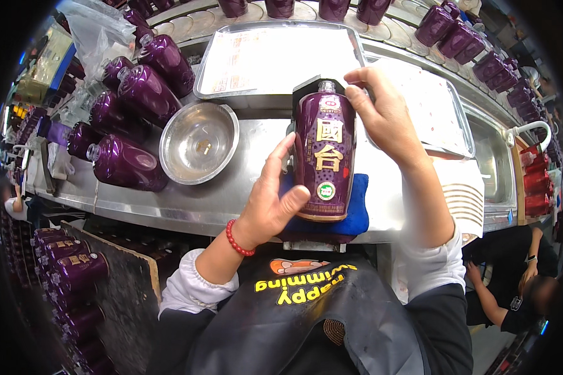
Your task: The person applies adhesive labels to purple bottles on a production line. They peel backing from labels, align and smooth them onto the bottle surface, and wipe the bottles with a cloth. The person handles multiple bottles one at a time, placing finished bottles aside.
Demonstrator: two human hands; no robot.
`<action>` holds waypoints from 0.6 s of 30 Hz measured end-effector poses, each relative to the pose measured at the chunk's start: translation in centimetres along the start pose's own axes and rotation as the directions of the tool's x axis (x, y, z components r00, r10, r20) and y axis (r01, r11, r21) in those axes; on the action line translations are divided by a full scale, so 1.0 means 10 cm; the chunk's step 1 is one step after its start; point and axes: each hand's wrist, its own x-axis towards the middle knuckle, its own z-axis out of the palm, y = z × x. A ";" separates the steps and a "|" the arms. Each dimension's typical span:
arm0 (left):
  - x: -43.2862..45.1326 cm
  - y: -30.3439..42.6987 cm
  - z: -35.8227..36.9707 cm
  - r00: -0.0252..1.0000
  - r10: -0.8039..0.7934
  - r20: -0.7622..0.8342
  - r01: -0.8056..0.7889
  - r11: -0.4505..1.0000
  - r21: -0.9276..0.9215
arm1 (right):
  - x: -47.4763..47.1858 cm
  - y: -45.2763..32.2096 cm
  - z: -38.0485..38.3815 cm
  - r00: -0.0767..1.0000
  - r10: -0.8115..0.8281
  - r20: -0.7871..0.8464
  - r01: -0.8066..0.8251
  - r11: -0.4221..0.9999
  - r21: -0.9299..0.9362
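Note:
A glossy purple bottle [326,154] with gold and white decoration lies in front of me, its clear neck pointing away. It rests on a dark holder [305,89], with a folded blue cloth [360,201] under its base. My left hand [274,192], with a red bead bracelet at the wrist, is beside the bottle's lower left side, thumb and fingers apart. My right hand [380,108] is at the bottle's upper right, its fingers curved near the neck and shoulder. Whether either hand touches the bottle is hard to tell.
A metal bowl [169,154] and several plain purple bottles [145,89] are at left. Behind are a metal tray [201,84] with decal sheets and a conveyor [300,11] carrying bottles. Another tray [467,136], striped sheets [460,201] and a sink [492,164] are at right, near a seated person [506,300].

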 end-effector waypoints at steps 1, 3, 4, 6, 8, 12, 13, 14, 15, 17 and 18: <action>0.06 0.05 0.00 0.999 -0.030 0.009 0.031 0.987 -0.158 | -0.03 0.04 -0.01 1.000 -0.002 -0.006 0.002 1.000 0.024; 0.20 -0.01 -0.02 0.998 -0.051 -0.032 0.040 0.959 -0.280 | -0.18 0.11 -0.02 1.000 -0.007 -0.019 0.008 0.997 0.073; 0.27 -0.08 -0.07 0.999 -0.048 -0.025 0.040 0.970 -0.242 | -0.28 0.11 -0.03 0.997 0.043 0.056 -0.049 0.992 0.114; 0.40 -0.12 -0.08 0.999 -0.053 -0.015 0.048 0.971 -0.234 | -0.45 0.11 0.03 0.992 0.086 0.096 -0.103 0.977 0.186; 0.49 -0.07 -0.02 0.996 -0.075 -0.039 0.056 0.931 -0.361 | -0.56 0.09 0.05 0.985 0.091 0.148 -0.122 0.969 0.214; 0.54 -0.05 0.07 0.993 -0.111 -0.029 0.088 0.900 -0.428 | -0.61 0.14 0.10 0.986 0.077 0.145 -0.115 0.954 0.275; 0.54 -0.05 0.08 0.993 -0.113 -0.032 0.088 0.897 -0.433 | -0.61 0.14 0.10 0.984 0.093 0.153 -0.141 0.931 0.337; 0.54 -0.05 0.08 0.993 -0.114 -0.035 0.088 0.895 -0.438 | -0.61 0.13 0.10 0.981 0.108 0.163 -0.165 0.903 0.397; 0.54 -0.04 0.09 0.993 -0.115 -0.039 0.086 0.892 -0.445 | -0.60 0.12 0.09 0.977 0.122 0.173 -0.189 0.872 0.452; 0.55 -0.01 0.09 0.991 -0.131 -0.030 0.098 0.856 -0.507 | -0.61 0.10 0.07 0.968 0.149 0.204 -0.231 0.848 0.477; 0.55 -0.01 0.08 0.991 -0.135 -0.023 0.104 0.851 -0.515 | -0.62 0.13 0.10 0.972 0.128 0.197 -0.207 0.862 0.463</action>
